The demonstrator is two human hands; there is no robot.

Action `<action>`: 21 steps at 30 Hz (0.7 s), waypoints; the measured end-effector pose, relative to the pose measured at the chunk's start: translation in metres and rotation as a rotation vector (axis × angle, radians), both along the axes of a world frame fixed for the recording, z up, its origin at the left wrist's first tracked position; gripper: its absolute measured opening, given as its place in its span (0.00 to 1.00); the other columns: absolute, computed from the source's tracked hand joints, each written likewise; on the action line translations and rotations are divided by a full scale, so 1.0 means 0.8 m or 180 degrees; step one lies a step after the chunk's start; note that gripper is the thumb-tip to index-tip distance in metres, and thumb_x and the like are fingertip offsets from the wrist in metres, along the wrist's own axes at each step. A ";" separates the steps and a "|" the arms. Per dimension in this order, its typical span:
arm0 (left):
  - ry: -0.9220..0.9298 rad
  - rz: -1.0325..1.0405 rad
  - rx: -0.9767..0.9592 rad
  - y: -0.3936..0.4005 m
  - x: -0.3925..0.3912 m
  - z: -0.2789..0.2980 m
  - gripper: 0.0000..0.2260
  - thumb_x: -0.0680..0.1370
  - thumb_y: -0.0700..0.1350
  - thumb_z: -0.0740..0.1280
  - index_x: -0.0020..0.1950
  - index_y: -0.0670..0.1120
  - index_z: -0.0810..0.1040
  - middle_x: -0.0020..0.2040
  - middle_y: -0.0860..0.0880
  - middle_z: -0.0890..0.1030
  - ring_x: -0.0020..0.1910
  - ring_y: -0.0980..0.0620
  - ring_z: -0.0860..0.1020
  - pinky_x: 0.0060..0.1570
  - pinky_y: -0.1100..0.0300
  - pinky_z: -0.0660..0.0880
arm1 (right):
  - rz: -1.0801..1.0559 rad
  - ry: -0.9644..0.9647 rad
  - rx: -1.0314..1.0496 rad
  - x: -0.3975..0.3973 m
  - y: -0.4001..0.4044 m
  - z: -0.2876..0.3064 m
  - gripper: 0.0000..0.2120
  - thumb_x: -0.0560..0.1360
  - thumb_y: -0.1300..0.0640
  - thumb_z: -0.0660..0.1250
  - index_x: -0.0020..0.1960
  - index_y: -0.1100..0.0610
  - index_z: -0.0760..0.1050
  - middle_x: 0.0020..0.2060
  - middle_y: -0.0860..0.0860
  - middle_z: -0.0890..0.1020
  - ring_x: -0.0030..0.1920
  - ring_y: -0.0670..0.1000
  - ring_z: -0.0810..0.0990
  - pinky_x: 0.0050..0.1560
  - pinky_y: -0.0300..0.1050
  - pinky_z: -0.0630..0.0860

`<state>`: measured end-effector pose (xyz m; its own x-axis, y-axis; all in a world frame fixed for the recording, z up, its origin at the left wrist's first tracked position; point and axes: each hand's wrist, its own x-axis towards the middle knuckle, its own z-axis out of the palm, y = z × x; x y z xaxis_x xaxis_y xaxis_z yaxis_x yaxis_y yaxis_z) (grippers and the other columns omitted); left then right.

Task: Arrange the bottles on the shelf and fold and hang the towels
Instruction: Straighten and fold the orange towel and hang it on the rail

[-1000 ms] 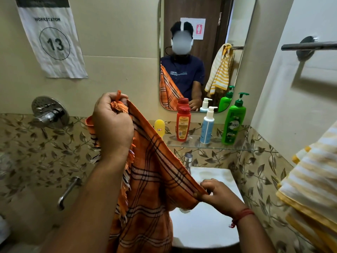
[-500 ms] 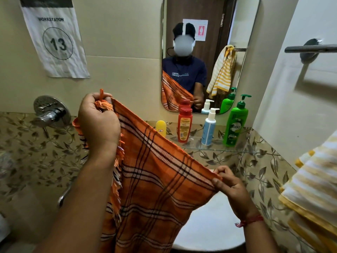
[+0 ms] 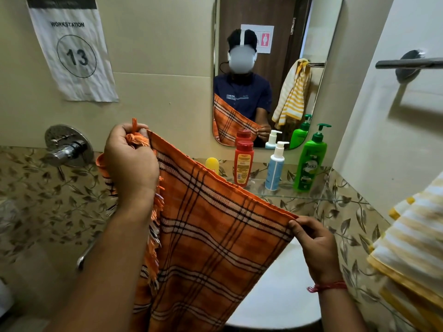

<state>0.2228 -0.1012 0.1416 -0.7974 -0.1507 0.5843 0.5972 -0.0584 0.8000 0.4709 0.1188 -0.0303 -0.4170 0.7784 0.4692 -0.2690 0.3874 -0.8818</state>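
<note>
An orange checked towel [image 3: 211, 238] with a fringed edge hangs stretched between my hands. My left hand [image 3: 131, 161] grips its bunched fringed corner, held high at the left. Lower at the right, my right hand [image 3: 311, 243] pinches the folded top edge. On the glass shelf [image 3: 292, 195] under the mirror stand a yellow bottle [image 3: 212, 164], a red bottle [image 3: 243, 162], a white-and-blue pump bottle [image 3: 274, 167] and a green pump bottle [image 3: 311, 161]. A yellow-and-white striped towel [image 3: 412, 255] hangs at the right edge.
A bare metal towel bar [image 3: 410, 63] is fixed to the right wall. A white basin [image 3: 278, 300] lies below the towel. A chrome tap valve [image 3: 68, 149] and a metal handle [image 3: 82, 259] are on the left wall. The mirror [image 3: 316, 32] shows a person.
My right hand has risen and moved right, pulling the towel's top edge taut and spreading the cloth wide. My left hand has shifted a little left with its corner.
</note>
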 end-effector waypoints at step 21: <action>0.0018 -0.0473 -0.0906 0.004 0.018 0.001 0.12 0.80 0.57 0.68 0.58 0.50 0.78 0.57 0.44 0.80 0.45 0.62 0.82 0.36 0.73 0.72 | -0.0140 0.0520 -0.0349 0.004 -0.021 0.059 0.13 0.76 0.69 0.67 0.48 0.51 0.81 0.40 0.51 0.84 0.39 0.49 0.83 0.39 0.42 0.81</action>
<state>0.2372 -0.0979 0.1425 -0.7952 0.1376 0.5906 0.6033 0.0804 0.7935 0.4740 0.1024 0.0171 -0.3067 0.8443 0.4394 -0.3970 0.3061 -0.8653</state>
